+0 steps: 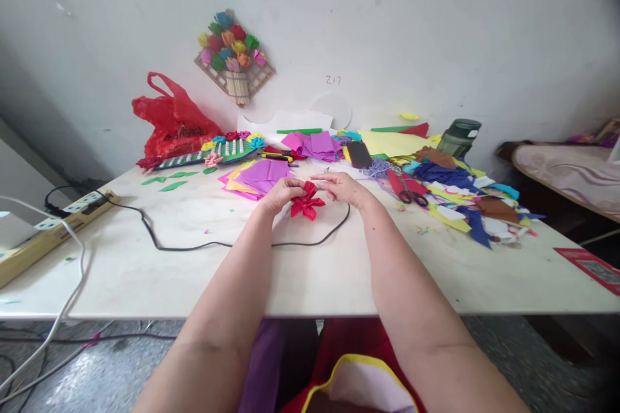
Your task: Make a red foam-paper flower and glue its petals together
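A small red paper flower is held above the white table, near its middle. My left hand is closed around the flower's left side. My right hand pinches the flower's upper right edge with its fingertips. A black cable curves across the table just below both hands. A stack of purple and yellow paper sheets lies right behind my left hand.
Red scissors and several coloured paper scraps lie to the right. A red plastic bag, a paper flower board and a power strip sit at the left. A green bottle stands by the wall.
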The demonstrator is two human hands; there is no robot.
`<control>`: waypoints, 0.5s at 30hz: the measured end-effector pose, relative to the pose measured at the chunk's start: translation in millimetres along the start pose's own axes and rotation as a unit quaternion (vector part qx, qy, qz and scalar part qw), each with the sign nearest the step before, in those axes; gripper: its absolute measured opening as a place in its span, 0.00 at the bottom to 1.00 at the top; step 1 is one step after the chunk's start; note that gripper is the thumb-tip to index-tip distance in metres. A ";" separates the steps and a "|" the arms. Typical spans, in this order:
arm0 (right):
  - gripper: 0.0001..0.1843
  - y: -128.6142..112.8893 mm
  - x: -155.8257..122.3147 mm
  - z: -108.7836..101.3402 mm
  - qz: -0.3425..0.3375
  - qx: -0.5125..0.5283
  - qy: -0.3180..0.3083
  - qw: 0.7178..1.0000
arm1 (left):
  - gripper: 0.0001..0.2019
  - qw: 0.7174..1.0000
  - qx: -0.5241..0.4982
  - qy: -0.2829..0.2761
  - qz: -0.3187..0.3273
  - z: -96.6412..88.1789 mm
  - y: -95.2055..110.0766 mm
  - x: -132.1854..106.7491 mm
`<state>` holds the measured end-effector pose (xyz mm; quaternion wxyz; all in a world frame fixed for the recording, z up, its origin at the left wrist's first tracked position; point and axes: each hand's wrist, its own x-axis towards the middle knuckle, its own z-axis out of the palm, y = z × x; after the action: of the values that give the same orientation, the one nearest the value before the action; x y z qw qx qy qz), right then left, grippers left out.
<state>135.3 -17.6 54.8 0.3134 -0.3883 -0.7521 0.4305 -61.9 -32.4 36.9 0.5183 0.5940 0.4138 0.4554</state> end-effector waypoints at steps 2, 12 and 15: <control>0.24 -1.9 -0.7 0.2 0.010 0.004 -0.009 1.000 | 0.09 1.000 0.001 -0.005 0.000 0.2 0.1 -0.1; 0.23 3.3 2.6 0.2 0.015 0.027 -0.019 0.999 | 0.13 0.999 0.003 -0.029 -0.016 -0.9 -1.4 0.6; 0.24 5.0 3.7 0.4 0.007 0.041 -0.018 0.999 | 0.12 1.000 0.002 -0.026 -0.015 -1.0 -2.2 1.9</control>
<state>134.7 -13.0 50.7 0.3118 -0.3727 -0.7369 0.4700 -62.4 -30.1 34.9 0.5343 0.6005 0.4102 0.4308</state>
